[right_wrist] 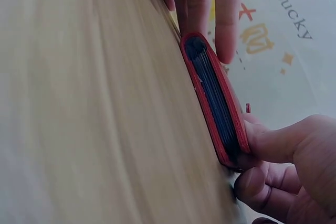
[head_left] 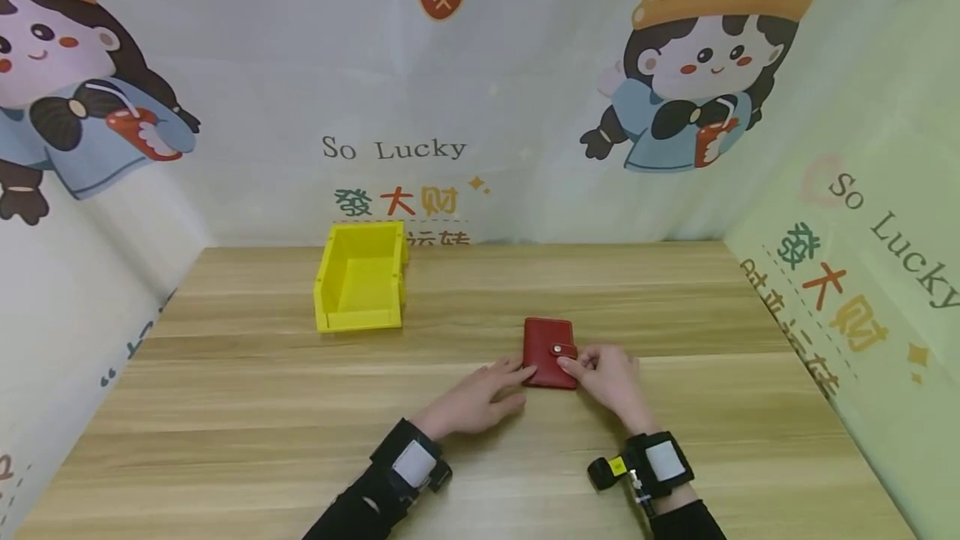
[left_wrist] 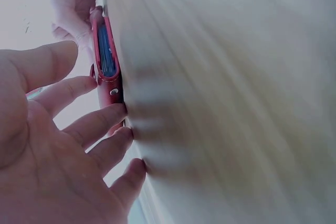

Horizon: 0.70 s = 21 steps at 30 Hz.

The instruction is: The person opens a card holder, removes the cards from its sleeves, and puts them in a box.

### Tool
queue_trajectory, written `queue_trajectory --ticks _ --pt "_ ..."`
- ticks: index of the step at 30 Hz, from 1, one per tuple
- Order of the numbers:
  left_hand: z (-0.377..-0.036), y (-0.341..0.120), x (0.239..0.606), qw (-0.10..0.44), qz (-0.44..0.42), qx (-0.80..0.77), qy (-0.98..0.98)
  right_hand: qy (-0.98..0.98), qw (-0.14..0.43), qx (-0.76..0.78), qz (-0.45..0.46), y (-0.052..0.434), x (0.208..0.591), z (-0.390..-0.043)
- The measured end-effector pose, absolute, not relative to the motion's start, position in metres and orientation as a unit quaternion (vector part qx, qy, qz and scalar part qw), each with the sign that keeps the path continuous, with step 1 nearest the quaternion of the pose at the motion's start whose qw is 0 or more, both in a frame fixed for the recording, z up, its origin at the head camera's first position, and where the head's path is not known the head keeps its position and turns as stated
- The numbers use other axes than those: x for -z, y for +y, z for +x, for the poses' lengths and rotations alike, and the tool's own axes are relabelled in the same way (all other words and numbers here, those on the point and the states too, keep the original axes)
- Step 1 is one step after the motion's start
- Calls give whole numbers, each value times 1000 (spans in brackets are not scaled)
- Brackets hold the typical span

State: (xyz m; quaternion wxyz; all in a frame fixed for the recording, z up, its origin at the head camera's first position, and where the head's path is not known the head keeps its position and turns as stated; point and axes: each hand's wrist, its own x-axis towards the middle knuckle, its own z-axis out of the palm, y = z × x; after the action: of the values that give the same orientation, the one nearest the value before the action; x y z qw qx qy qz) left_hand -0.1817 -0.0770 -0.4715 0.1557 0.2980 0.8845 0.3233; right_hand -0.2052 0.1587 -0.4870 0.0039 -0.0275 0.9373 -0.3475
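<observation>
On the table [head_left: 262,407], near its front edge, lies a closed red wallet [head_left: 550,352] with a snap tab and dark card edges inside. The left hand [head_left: 474,400] lies flat, straight fingertips touching its near-left corner. The right hand [head_left: 611,377] pinches its right edge, fingers curled.

Left hand [left_wrist: 58,145] fills lower left of my wrist feed, palm to camera, fingers spread and relaxed, fingertips [left_wrist: 119,111] resting on wooden table [left_wrist: 226,103]. Red wallet [left_wrist: 107,80] lies flat on table just past fingertips, end-on to lens, blue inner edges showing, metal snap stud visible. Right hand [left_wrist: 73,3] at wallet's far end, touching it. Table surface blurred.
</observation>
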Motion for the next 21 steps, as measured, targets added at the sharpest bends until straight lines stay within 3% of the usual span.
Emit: queue_trajectory --ticks 21 --pt "-189 -143 484 75 126 -512 846 915 -33 389 -107 93 496 -202"
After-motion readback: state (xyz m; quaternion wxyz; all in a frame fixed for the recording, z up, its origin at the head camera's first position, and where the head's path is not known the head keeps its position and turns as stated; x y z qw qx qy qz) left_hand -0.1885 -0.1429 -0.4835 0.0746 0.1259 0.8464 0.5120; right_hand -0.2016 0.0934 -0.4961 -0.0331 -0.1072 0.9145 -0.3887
